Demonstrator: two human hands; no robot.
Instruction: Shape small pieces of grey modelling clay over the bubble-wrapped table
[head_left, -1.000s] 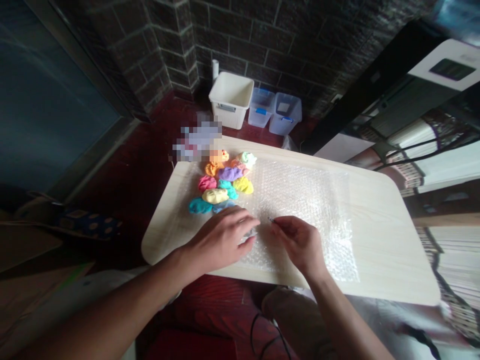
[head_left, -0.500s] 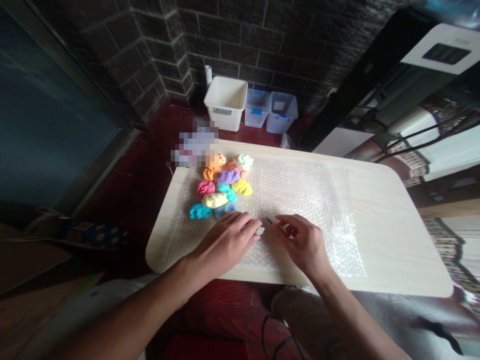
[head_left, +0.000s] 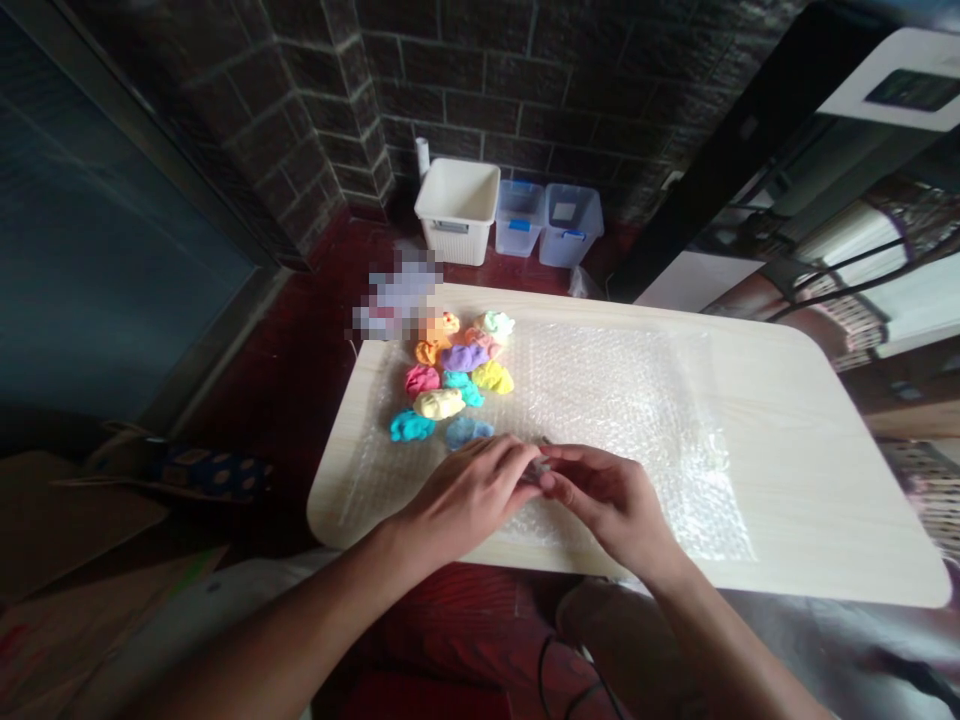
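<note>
Over the near part of the bubble wrap [head_left: 622, 390], L hand [head_left: 465, 495] is curled palm-down, thumb & fingers gripping a small greyish item [head_left: 534, 470]; it's mostly hidden, so can't tell exactly what it is. R hand [head_left: 622, 505] is right beside it, fingertips nearly meeting the L ones, thumb at the item's R end. Its fingers are bent in a pinch on a thin dark piece [head_left: 545, 440], tip poking out past the index finger; rest of it is out of sight.

Just beyond L hand's knuckles: a greyish-blue bundle [head_left: 469, 432], w/ a teal bundle [head_left: 412, 426] to its L. Next out, a pale yellow bundle [head_left: 439, 403], then a red bundle [head_left: 421, 380], a turquoise bundle [head_left: 463, 388] & a bright yellow bundle [head_left: 493, 377], L to R. Farther from L hand: purple bundle [head_left: 465, 357], two orange bundles [head_left: 429, 351], a salmon bundle [head_left: 486, 343] & a mint bundle [head_left: 496, 323]. All look soft & crumpled; material unclear.

Beyond R hand the wrap lies flat & shiny, w/ pale tabletop [head_left: 810, 450] to its R.

Well ahead of both hands, past the table's far edge: white bin [head_left: 459, 215], two clear tubs [head_left: 519, 215] w/ blue latches just R of it, then dark brick wall [head_left: 480, 90] behind.
</note>
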